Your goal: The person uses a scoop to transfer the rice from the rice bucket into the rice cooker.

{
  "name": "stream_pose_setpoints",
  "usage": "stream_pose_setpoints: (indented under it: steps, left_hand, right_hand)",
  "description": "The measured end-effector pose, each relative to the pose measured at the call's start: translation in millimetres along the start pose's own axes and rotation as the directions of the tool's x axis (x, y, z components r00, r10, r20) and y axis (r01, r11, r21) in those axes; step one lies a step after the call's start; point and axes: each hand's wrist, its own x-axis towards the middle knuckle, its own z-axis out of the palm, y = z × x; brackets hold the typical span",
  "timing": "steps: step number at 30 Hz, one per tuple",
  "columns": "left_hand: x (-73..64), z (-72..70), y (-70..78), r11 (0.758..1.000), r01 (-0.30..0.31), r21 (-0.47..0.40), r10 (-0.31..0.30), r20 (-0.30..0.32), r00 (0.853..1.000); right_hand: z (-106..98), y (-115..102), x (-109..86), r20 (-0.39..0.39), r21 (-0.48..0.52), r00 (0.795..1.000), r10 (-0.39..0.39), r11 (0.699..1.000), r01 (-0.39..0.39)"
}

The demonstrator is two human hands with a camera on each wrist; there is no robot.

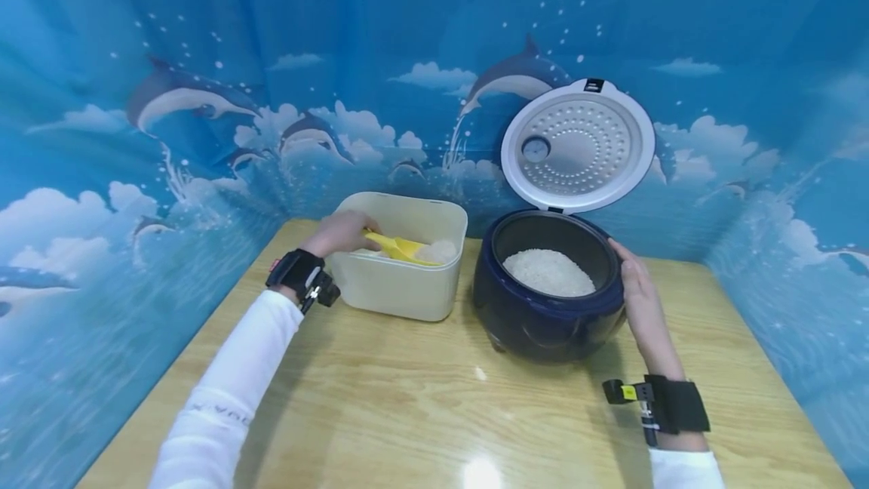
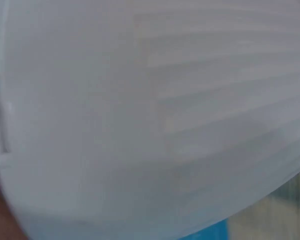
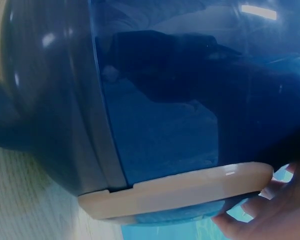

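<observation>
My left hand (image 1: pixel 345 234) grips the handle of a yellow scoop (image 1: pixel 399 247) over the near rim of a cream-coloured bin (image 1: pixel 394 293). The scoop lies low inside the bin, beside white rice (image 1: pixel 440 250). Only the bin's pale ribbed wall (image 2: pixel 90 110) fills the left wrist view, blurred. At the right, a dark blue rice cooker (image 1: pixel 543 334) stands with its lid raised and rice (image 1: pixel 548 272) in its pot. My right hand (image 1: pixel 643 304) rests along the cooker's right side, its extended fingers at the rim. In the right wrist view those fingers (image 3: pixel 255 205) touch the cooker's edge.
The cooker's round silver lid (image 1: pixel 577 146) stands up against a blue curtain (image 1: pixel 407 36) printed with dolphins. Bin and cooker sit side by side near the back of the wooden table (image 1: pixel 407 391), a narrow gap between them.
</observation>
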Motion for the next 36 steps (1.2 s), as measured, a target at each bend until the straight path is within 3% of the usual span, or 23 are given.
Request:
stream_pose_setpoints:
  steps: [8, 13, 24, 36]
  left_hand:
    - [-13.7, -26.5, 7.8, 0.994, 0.108, 0.005, -0.108, -0.024, 0.994]
    - [-21.0, -35.4, 6.0, 0.992, 0.120, -0.030, -0.121, -0.025, 0.992]
    - [-41.0, -34.7, -3.5, 0.987, 0.124, -0.106, -0.135, -0.098, 0.986]
    - [-77.1, -28.9, -23.2, 0.962, 0.086, -0.260, -0.141, -0.202, 0.969]
  right_hand:
    - [-0.7, 1.6, 3.4, -0.008, -0.013, 1.000, -0.018, 1.000, 0.018]
    - [-4.3, 3.5, 3.9, -0.004, -0.020, 1.000, -0.019, 1.000, 0.019]
    - [-7.5, 4.4, 1.1, 0.001, -0.020, 1.000, -0.009, 1.000, 0.009]
    - [-1.2, 2.5, -0.1, 0.009, -0.010, 1.000, -0.028, 1.000, 0.029]
